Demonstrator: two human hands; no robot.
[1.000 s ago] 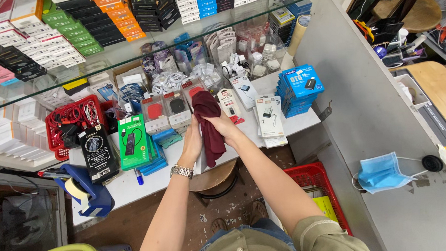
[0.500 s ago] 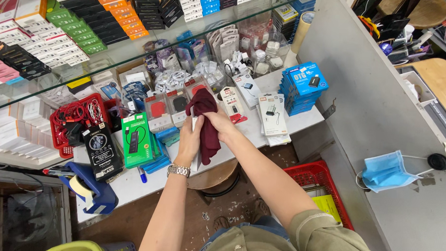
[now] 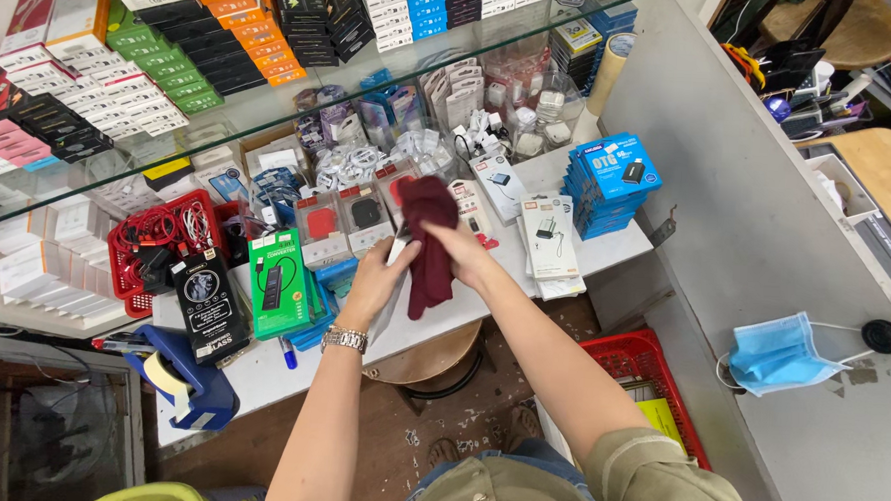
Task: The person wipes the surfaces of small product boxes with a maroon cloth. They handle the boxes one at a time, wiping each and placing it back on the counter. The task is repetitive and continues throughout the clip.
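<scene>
**Both hands on dark red cloth over white counter**

Basically, both hands met at a dark maroon fabric cloth (image 3: 428,242), held just above the white shelf counter (image 3: 260,368) in the middle of the view. Left hand (image 3: 379,281), silver metal wristwatch (image 3: 344,338) on its wrist, had fingers curled around a flat pale packet (image 3: 393,258) that was mostly hidden by the cloth; whether those fingers also pinched the cloth could not be told. Right hand (image 3: 462,251) had fingers pressed together, gripping the cloth's right side, with the lower end hanging loose below both hands. Left of the hands lay a green rectangular retail box (image 3: 281,283) and a black rectangular box (image 3: 206,302), both flat on the counter. Red plastic basket of cables (image 3: 160,243) sat further left. Stack of blue small boxes (image 3: 609,183) stood right of the hands, well apart. Light blue face mask (image 3: 780,352) lay on the grey surface at far right.
</scene>
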